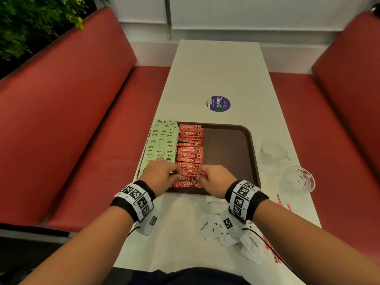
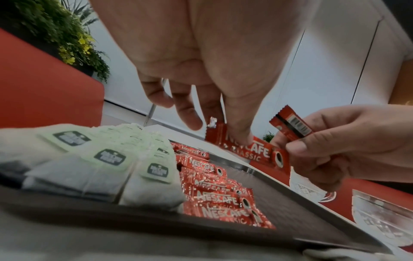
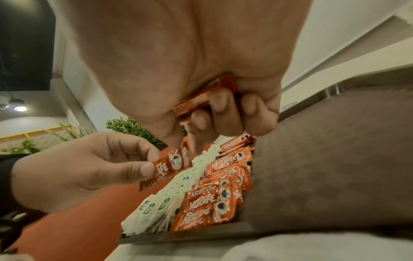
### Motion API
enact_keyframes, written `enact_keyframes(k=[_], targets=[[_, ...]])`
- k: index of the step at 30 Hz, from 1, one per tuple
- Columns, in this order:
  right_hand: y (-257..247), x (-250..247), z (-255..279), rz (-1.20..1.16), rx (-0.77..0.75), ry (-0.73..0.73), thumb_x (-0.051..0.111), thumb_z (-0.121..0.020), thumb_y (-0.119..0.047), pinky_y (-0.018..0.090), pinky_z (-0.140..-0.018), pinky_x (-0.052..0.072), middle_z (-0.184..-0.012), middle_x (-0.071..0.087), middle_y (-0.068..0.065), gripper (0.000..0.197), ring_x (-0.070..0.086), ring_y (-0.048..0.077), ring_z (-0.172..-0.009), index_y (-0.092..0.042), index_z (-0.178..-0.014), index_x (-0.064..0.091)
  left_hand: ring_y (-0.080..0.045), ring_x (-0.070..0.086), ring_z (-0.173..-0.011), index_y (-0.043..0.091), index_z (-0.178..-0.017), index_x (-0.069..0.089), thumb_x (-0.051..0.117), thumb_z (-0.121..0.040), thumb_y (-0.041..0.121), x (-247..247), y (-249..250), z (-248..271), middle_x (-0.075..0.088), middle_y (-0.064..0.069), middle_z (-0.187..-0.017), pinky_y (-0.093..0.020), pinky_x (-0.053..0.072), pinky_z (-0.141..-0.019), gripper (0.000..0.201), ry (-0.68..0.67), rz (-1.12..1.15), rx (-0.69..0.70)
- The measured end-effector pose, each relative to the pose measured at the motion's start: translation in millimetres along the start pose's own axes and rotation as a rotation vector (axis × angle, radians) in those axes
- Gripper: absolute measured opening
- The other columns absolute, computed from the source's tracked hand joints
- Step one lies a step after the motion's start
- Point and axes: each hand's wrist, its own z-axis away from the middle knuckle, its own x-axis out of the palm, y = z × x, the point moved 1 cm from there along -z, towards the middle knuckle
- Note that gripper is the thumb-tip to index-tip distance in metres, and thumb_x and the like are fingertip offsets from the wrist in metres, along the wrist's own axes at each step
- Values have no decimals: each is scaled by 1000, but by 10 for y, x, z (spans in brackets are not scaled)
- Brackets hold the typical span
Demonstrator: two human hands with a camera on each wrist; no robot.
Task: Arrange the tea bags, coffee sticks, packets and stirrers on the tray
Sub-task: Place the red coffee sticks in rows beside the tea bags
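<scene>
Red coffee stick [image 2: 250, 150] is pinched at one end by the left hand [image 1: 162, 173] and at the other by the right hand [image 1: 216, 178], which also grips more sticks [image 3: 208, 97], just above the tray [image 1: 230, 145]. On the tray lie red sticks in a row [image 1: 190, 153], green tea bags [image 1: 161, 140] beside them. White packets [image 1: 224, 229] lie near the tray

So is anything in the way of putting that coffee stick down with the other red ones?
Nothing visible blocks it. Both the left hand and right hand hold the coffee stick just above the red row on the tray.
</scene>
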Motion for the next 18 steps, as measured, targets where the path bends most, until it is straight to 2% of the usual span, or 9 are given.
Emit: enact_keyframes(k=[2,5,9,12,15,18], targets=[[34,-33,15,-38,77,3,46,-101,-32,34,-72,50,-97,67,0,16,63,20,-82,-18,-107,52,-12,49,-95,39,-90,68,65,-89,49,48,20,-67,63,17,-95,-36,38,-88,11,-27,-84,8],[91,-78,60,-106,141,4,44,-101,-29,31,-60,44,-86,61,-1,11,59,17,-71,-19,-105,42,-12,47,-98,39,-92,69,63,-89,51,151,79,-128,64,20,-95,-36,32,-85,13,-86,-163,4],[152,-113,103,-122,160,-6,41,-101,-25,33,-61,44,-81,59,1,7,55,18,-68,-19,-98,41,-14,47,-99,40,-95,69,61,-90,53,326,111,-153,65,16,-93,-39,36,-91,16,-173,-219,-20],[195,-100,101,-97,157,-6,42,-101,-22,30,-59,40,-79,58,0,10,54,18,-67,-21,-91,42,-16,48,-101,40,-99,70,59,-91,52,354,108,-180,66,15,-98,-39,38,-90,18,-167,-308,-24],[231,-77,84,-60,160,-5,42,-102,-23,32,-60,46,-81,62,1,9,59,19,-69,-22,-94,47,-17,49,-103,40,-100,70,58,-92,53,348,99,-217,65,16,-105,-38,38,-88,19,-143,-375,-1],[238,-51,79,-23,140,-19,44,-104,-25,28,-61,42,-83,61,-1,12,58,19,-71,-24,-93,49,-16,49,-103,40,-99,70,59,-91,54,345,92,-253,66,16,-105,-38,37,-89,19,-148,-362,-13]])
